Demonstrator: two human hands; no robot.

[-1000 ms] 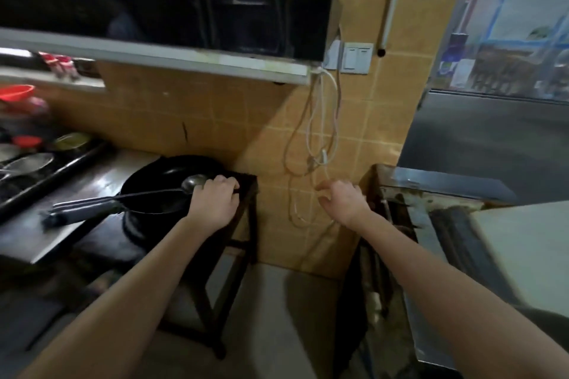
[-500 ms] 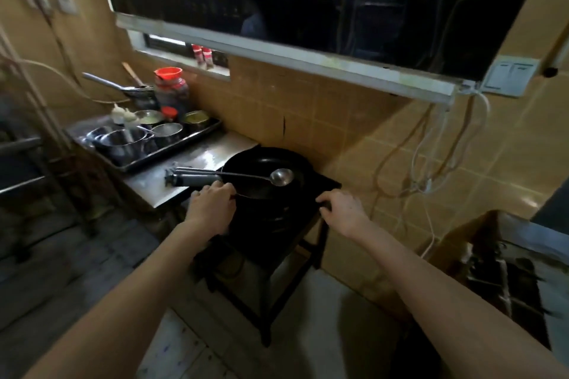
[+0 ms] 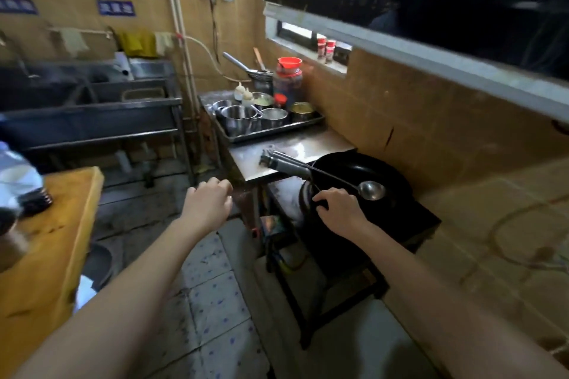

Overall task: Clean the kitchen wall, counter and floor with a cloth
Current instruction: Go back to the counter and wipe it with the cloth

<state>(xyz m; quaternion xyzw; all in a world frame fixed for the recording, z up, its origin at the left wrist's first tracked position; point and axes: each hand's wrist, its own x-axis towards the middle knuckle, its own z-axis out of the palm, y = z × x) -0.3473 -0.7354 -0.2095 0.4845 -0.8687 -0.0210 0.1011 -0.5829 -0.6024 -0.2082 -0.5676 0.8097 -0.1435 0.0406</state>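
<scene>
Neither hand holds a cloth. Several cloths hang on the far wall above the sink, among them a yellow cloth [image 3: 135, 43] and a pale cloth [image 3: 72, 40]. My left hand [image 3: 209, 206] hovers over the floor [image 3: 209, 286] with loosely curled fingers, just left of the steel counter [image 3: 292, 151]. My right hand [image 3: 338, 209] rests with bent fingers on the black stove beside the wok [image 3: 363, 172]. A steel ladle [image 3: 372, 190] lies across the wok. The tan tiled wall [image 3: 431, 138] runs behind the counter and stove.
A tray of steel bowls [image 3: 264, 132] and a red-lidded jar [image 3: 288, 77] stand at the counter's far end. A black range hood [image 3: 431, 9] hangs low above. A steel sink unit [image 3: 86, 95] fills the back left and a yellow table [image 3: 46, 240] the near left.
The view has swung left, from the corner with the cables to the counter and sink. My left hand has come off the stove and hangs free; my right hand has moved onto the stove by the wok.
</scene>
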